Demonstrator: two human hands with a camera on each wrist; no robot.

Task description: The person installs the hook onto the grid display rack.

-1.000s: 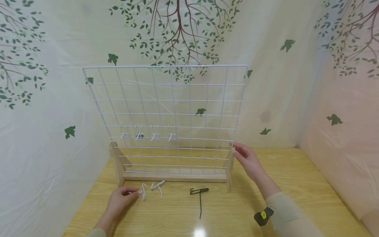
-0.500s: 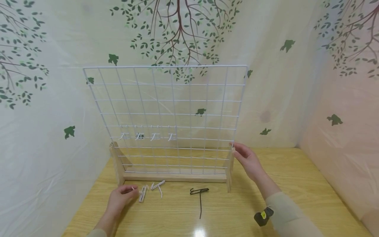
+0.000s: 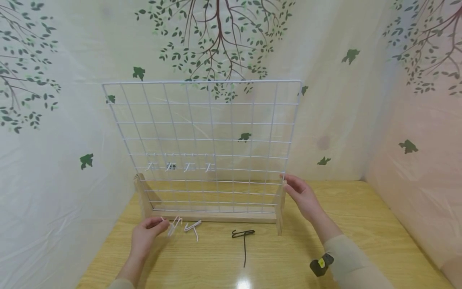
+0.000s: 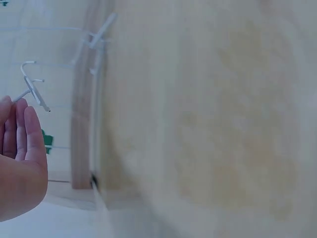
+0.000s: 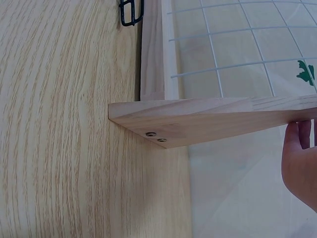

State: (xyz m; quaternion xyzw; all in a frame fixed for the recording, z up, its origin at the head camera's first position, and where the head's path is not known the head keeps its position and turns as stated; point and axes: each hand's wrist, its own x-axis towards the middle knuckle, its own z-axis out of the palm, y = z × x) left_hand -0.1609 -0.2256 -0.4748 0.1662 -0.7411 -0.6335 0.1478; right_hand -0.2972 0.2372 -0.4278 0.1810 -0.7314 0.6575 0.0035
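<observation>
My left grip (image 3: 146,237) pinches a white hook (image 3: 174,228) by its stem, thumb and fingertips meeting on the wire, and carries it up off the desk (image 3: 205,265), in front of the left end of the wooden base bar (image 3: 216,217). Seen from my head, the hook's looped body has its long axis on a slant, low end toward me and to the left, the curled prongs up and to the right; the stem runs leftward into my fingers. My right grip (image 3: 303,198) holds the right side board (image 3: 279,208) near its top, thumb on it beside the edge of the wire grid (image 3: 202,82). Just right of the white hook, a second white hook (image 3: 193,226) lies on the desk, its body slanting up to the right, curl at the left, stem pointing toward me. Farther right lies a black hook (image 3: 244,233), body nearly crosswise, curl also leftward, its long stem running straight toward me. On the grid's left half hang four small hooks (image 3: 187,167) in one level row, stems jutting forward.
</observation>
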